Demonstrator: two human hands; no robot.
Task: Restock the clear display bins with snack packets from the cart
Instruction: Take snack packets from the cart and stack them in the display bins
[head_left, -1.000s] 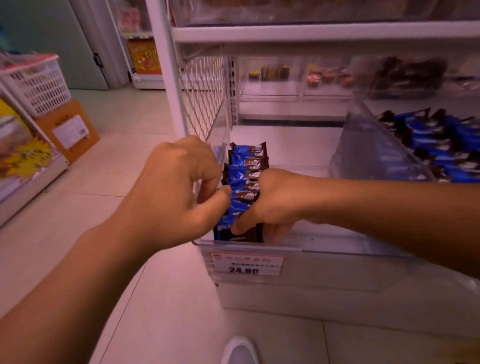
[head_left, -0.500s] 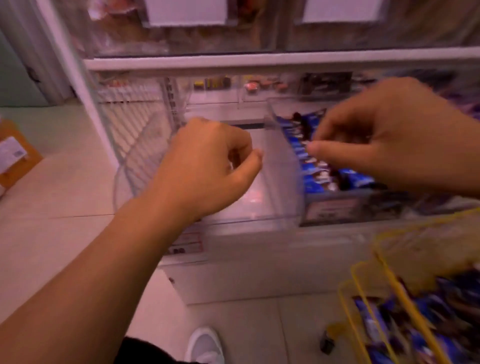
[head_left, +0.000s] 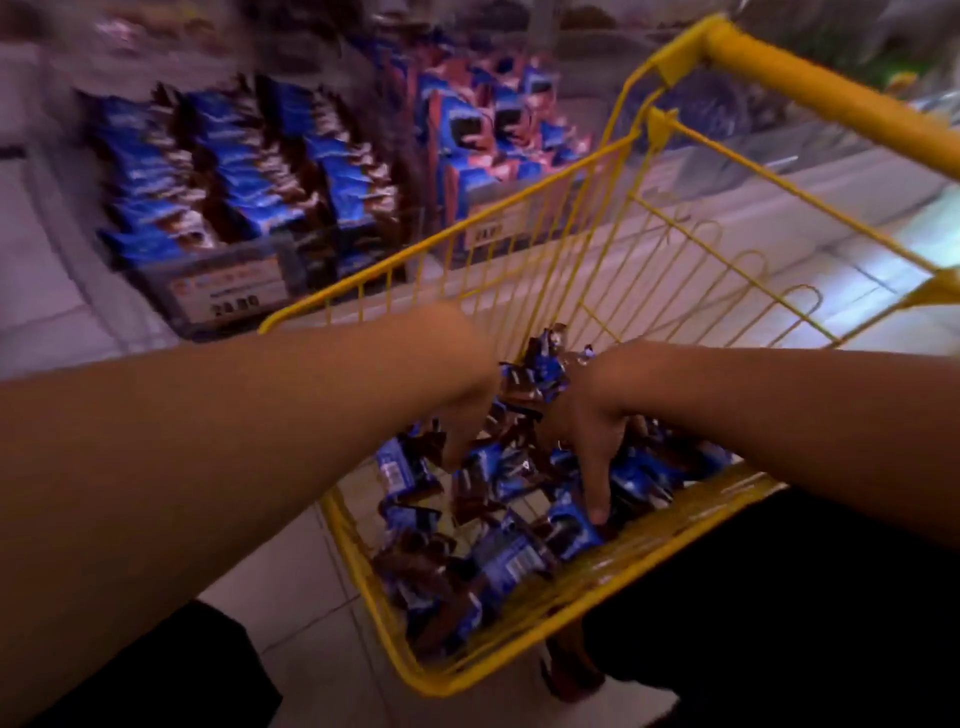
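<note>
Task status: partly complete. The clear display bin (head_left: 228, 280) on the left, behind its price label (head_left: 234, 291), already holds several upright rows of blue-and-brown snack packets (head_left: 249, 171) and looks close to full. A second bin (head_left: 498, 140) beside it carries blue-and-pink packets. The yellow wire cart (head_left: 670, 171) still carries a loose heap of blue packets (head_left: 509, 551) across its floor, so a fair amount of stock remains to be moved, in my judgement.

Hands: both are down inside the cart. The left hand (head_left: 467, 415) hangs over the heap with fingers pointing down and somewhat apart; motion blur prevents confirming any hold. The right hand (head_left: 587, 431) has at least one finger straight and pressed onto a packet near the cart's near side; its other fingers are hidden among the packets, so whether it grips anything cannot be told.

Changes against the earlier frames: a second ago both hands were at a nearly bare bin, pressing a short row of packets against its left wall. Half a second ago they were lifted away with nothing in them, the cart just entering view at lower right. The view has now swung right and down, and both hands have dropped into the cart, evidently to collect the next batch.
</note>
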